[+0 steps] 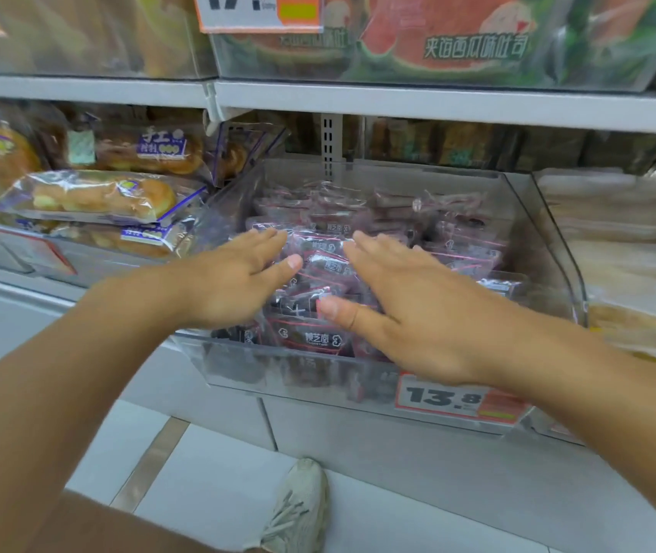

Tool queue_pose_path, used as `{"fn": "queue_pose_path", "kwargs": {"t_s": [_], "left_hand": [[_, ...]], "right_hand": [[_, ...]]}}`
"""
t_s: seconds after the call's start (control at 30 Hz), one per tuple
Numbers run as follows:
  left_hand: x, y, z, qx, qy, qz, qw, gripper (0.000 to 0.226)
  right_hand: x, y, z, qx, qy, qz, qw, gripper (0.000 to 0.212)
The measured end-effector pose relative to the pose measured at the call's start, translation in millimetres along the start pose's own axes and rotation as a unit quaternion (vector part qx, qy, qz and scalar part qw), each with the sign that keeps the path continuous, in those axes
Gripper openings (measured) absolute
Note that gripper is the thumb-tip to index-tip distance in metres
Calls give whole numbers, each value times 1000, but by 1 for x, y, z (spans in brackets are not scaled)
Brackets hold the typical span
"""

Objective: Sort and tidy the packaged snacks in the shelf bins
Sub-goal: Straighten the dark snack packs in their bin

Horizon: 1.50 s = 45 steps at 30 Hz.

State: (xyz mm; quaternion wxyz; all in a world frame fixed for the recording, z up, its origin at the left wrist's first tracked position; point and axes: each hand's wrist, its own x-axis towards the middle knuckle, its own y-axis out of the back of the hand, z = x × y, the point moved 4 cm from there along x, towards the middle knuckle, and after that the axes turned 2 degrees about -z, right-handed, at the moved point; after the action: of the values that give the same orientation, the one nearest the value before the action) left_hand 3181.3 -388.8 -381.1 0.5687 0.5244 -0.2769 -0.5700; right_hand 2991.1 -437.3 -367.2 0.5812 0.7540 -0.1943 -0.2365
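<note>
A clear plastic shelf bin (550,249) holds several small dark snack packets (318,337) with pink edging and white lettering. My left hand (230,281) lies flat, palm down, over the packets in the bin's left half, fingers spread. Over the middle and front of the pile, my right hand (410,309) is also flat and spread, its thumb resting on a packet. Neither hand grips anything. The packets under both palms are hidden.
A bin of wrapped bread rolls (95,197) stands to the left. Another bin with pale packages (629,241) is on the right. A price tag reading 13.8 (458,401) hangs on the bin front. Shelf edge (438,101) runs above. My shoe (298,508) is on the tiled floor below.
</note>
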Motion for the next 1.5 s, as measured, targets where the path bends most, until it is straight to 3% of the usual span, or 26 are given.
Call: {"fn": "queue_pose_path", "kwargs": {"t_s": [0.13, 0.23, 0.37, 0.5, 0.57, 0.67, 0.73, 0.9, 1.07, 1.27, 1.33, 1.43, 1.5], "left_hand": [[10, 3, -2, 79, 36, -16, 996, 66], [14, 2, 0, 111, 52, -39, 992, 65], [14, 6, -3, 56, 28, -57, 996, 64], [11, 10, -7, 24, -1, -40, 999, 57], [11, 10, -9, 28, -4, -34, 999, 58], [13, 9, -11, 29, -1, -24, 999, 57], [13, 9, -12, 19, -4, -23, 1000, 59], [6, 14, -9, -8, -22, -16, 1000, 55], [-17, 39, -11, -58, -48, 46, 996, 41], [-27, 45, -17, 28, -53, -4, 998, 19], [-26, 45, -11, 65, -28, -7, 997, 16], [-20, 40, -2, 122, -12, -2, 992, 41], [-15, 37, 9, 108, -32, 62, 992, 53]], "right_hand": [[8, -7, -1, -6, -31, -70, 997, 100], [11, -5, 0, 16, -13, -43, 999, 95], [23, 15, 1, 59, 27, 162, 985, 39], [48, 16, -15, 108, 50, 109, 987, 16], [53, 15, -18, 128, 34, 112, 985, 18], [44, 14, -13, 45, -18, 188, 981, 24], [35, 9, -11, 33, -42, 193, 980, 21], [43, 5, -18, 59, -34, 151, 986, 17], [55, 10, -24, 88, 28, 2, 996, 14], [51, 7, -22, 56, 0, 140, 988, 6], [50, 5, -21, 62, -8, 125, 990, 15], [43, 10, -20, 95, -3, 49, 994, 46], [33, 29, -8, 97, -6, 124, 987, 46]]}}
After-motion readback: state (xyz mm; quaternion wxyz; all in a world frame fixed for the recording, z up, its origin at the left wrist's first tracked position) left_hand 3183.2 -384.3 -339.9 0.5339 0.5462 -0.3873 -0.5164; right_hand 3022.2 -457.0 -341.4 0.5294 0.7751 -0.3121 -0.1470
